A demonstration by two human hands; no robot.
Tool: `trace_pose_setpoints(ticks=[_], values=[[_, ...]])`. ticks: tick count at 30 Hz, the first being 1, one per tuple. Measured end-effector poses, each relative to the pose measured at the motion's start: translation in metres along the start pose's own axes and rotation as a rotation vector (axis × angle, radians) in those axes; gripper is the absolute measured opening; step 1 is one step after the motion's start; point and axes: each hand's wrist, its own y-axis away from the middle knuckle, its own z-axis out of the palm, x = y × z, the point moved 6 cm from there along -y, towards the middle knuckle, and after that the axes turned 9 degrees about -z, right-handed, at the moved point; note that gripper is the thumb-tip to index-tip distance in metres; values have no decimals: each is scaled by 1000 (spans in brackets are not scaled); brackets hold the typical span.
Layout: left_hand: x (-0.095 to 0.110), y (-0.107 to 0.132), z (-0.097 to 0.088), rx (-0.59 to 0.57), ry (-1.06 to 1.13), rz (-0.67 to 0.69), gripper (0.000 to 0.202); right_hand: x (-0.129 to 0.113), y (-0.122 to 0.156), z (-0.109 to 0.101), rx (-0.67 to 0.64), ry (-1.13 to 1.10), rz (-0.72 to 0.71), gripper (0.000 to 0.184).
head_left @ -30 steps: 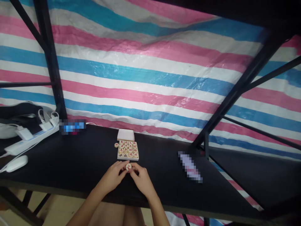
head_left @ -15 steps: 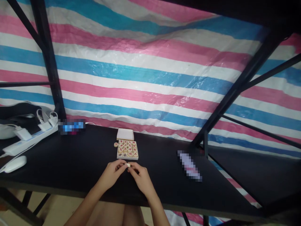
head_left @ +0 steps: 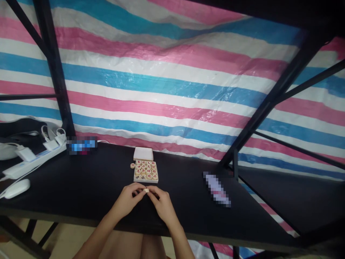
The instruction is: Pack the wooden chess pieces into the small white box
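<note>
Between the fingertips of my left hand and my right hand is a pale round xiangqi piece. Both hands pinch it just above the black desk; its marked face cannot be made out. Right beyond my fingers lies a white box filled with rows of xiangqi pieces, most with red characters and a couple at the front left with black ones. One loose piece with a red mark rests against the box's left side. Behind the box stands its white lid.
On the left of the black desk are a white power strip with plugs, a white mouse-shaped object and a blurred-out device. A pixelated purplish item lies at right. Black frame posts and striped sheeting stand behind.
The fingers have shifted slightly around the piece, which appears turned a little between them. The box, lid and loose piece stay in place.
</note>
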Motion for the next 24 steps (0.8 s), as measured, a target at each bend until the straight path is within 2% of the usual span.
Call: trace_pose_setpoints(ticks=[5, 11, 13, 15, 17, 20, 24], values=[[3, -3, 4, -103, 76, 29, 14, -4, -2, 0, -8, 3, -39, 16], [5, -7, 2, -113, 108, 10, 14, -1, -2, -1, 18, 10, -26, 21], [9, -13, -2, -83, -15, 68, 12, 3, -1, 0, 31, 13, -17, 28], [13, -21, -9, 11, -210, 114, 10, 7, 0, 0, 65, 44, -7, 34], [15, -32, -14, 101, -427, 120, 11, 10, 0, -3, 109, 107, -4, 32], [16, -42, -11, 113, -663, 149, 14, 10, 1, -7, 165, 191, -22, 26], [17, -41, -5, 117, -729, 229, 19, 10, 1, -12, 211, 245, -32, 22]])
